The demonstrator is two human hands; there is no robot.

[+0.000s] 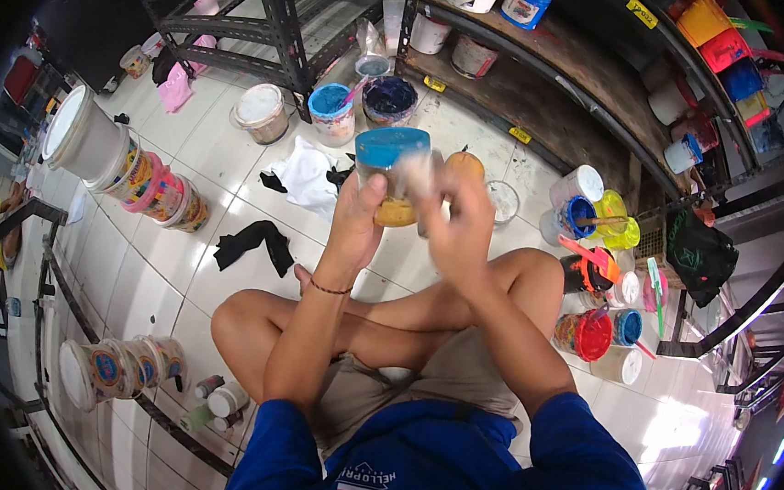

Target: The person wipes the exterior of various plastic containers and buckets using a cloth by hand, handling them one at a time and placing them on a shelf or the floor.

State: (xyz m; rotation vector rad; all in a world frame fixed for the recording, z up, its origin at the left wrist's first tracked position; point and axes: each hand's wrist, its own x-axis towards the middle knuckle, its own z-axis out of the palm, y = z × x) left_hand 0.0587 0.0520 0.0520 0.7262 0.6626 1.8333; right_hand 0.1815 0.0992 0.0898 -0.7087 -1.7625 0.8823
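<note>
My left hand [359,213] is wrapped round the side of a tub [392,146], raised above my crossed legs. The tub's upper part is blue, and yellow shows low on it. Against its right side my right hand [464,221] is closed, its fingers partly smeared by motion. A whitish blur at those fingertips could be a cloth, but its kind is unclear. Just beyond the right hand stands an orange-yellow container [466,163], partly hidden. On the floor ahead lie a white cloth [308,176] and a black cloth [256,243].
Ahead stand a pail of blue paint [332,111], a dark-stained pail [390,100] and a white-lidded tub [260,110]. Stacked tubs [153,180] lean at the left. Several paint pots, including a red one [585,334], crowd the right. A metal shelf [551,92] rises beyond.
</note>
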